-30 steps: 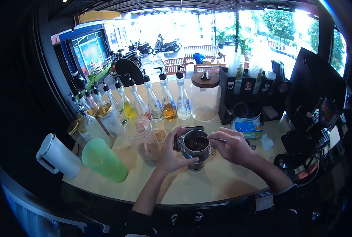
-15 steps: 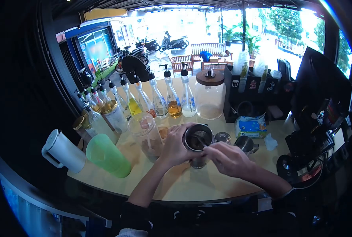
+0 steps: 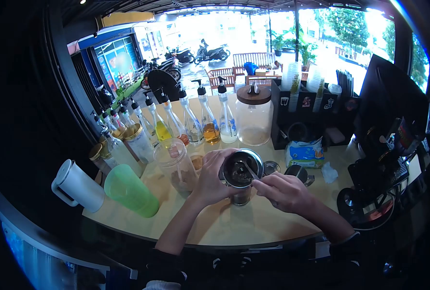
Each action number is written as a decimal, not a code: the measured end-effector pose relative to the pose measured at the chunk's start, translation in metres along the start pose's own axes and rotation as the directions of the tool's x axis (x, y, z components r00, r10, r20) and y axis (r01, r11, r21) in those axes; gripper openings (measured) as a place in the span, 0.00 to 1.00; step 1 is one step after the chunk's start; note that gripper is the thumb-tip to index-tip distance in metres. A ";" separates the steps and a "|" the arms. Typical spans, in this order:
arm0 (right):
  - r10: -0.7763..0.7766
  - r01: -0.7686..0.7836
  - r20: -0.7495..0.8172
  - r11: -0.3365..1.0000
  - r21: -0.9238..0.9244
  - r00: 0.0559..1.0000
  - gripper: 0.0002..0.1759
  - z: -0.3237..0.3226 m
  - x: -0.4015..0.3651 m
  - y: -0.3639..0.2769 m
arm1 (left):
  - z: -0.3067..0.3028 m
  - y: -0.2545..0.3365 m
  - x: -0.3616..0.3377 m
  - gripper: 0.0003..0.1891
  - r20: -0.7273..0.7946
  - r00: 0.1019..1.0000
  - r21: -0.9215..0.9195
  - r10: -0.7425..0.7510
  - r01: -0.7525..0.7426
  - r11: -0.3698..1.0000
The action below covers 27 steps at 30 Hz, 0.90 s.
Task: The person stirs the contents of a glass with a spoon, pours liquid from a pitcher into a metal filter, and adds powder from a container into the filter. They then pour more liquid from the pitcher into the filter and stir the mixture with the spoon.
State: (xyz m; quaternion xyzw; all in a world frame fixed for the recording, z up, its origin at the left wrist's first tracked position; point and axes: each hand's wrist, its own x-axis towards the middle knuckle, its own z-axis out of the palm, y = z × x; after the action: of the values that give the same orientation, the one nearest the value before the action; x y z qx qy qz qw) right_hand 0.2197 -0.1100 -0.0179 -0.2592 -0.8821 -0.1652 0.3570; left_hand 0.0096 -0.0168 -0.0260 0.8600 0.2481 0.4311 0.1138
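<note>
My left hand (image 3: pixel 215 181) is wrapped round the left side of a steel cup (image 3: pixel 230 182) with a dark inside, tilted so that its opening faces me. Between the fingers of my right hand (image 3: pixel 282 192) is a thin metal spoon (image 3: pixel 249 170), its far end down in the cup. Dark contents show inside, too unclear to name. Under the cup stands a clear glass (image 3: pixel 240 197), partly hidden. To the left of my left hand is a clear plastic jar (image 3: pixel 176 169) with brownish contents.
A green tumbler (image 3: pixel 132 191) and a white pitcher (image 3: pixel 79 186) stand at the left. Pump bottles (image 3: pixel 211 126) line the back, beside a wooden-lidded jar (image 3: pixel 253 121). A metal jug (image 3: pixel 298 174), wipes pack (image 3: pixel 305 154) and black cup holder (image 3: pixel 316 113) are at the right.
The cup's mouth has tipped more toward me and shows more of its inside. My right hand has shifted slightly right and down with the spoon. The view has moved slightly.
</note>
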 end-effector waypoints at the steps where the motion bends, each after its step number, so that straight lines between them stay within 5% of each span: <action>1: 0.021 -0.021 0.012 0.999 -0.032 1.000 0.26 -0.001 -0.001 0.000 | 0.000 -0.001 0.000 0.43 -0.002 1.000 -0.001 0.001 -0.001 1.000; 3: -0.002 0.003 0.057 1.000 -0.008 0.998 0.27 -0.003 0.002 -0.004 | -0.001 -0.003 0.001 0.42 0.008 0.999 -0.117 -0.039 0.039 0.992; 7: -0.068 0.056 0.103 0.992 0.116 0.992 0.22 -0.006 0.004 -0.004 | -0.005 -0.005 0.002 0.42 0.034 0.999 -0.067 0.009 -0.006 0.998; 9: 0.023 -0.023 0.009 0.995 0.092 1.000 0.31 0.000 0.000 0.003 | -0.008 0.000 0.004 0.42 0.029 0.996 -0.050 0.080 -0.079 0.996; 14: 0.102 -0.118 0.070 0.948 0.295 0.992 0.15 -0.008 0.007 -0.007 | -0.011 -0.004 0.006 0.43 0.047 0.995 -0.059 0.083 -0.080 0.995; 18: 0.291 -0.282 0.036 0.879 0.385 0.956 0.15 -0.003 0.003 0.001 | -0.010 -0.005 0.003 0.44 0.055 0.998 -0.123 0.028 -0.021 0.992; 25: 0.297 -0.284 0.043 0.850 0.443 0.954 0.12 -0.003 0.003 0.004 | -0.008 -0.008 0.003 0.43 0.019 1.000 -0.208 0.006 -0.002 0.978; 27: 0.300 -0.291 0.073 0.790 0.540 0.951 0.09 -0.005 0.002 0.010 | -0.012 -0.008 0.003 0.42 0.041 0.999 -0.097 0.023 -0.019 0.995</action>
State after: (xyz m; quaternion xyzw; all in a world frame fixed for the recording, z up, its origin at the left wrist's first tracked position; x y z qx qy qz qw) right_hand 0.2270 -0.1037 -0.0120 -0.2801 -0.8380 0.1480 0.4443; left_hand -0.0007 -0.0081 -0.0200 0.8650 0.2156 0.4255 0.1561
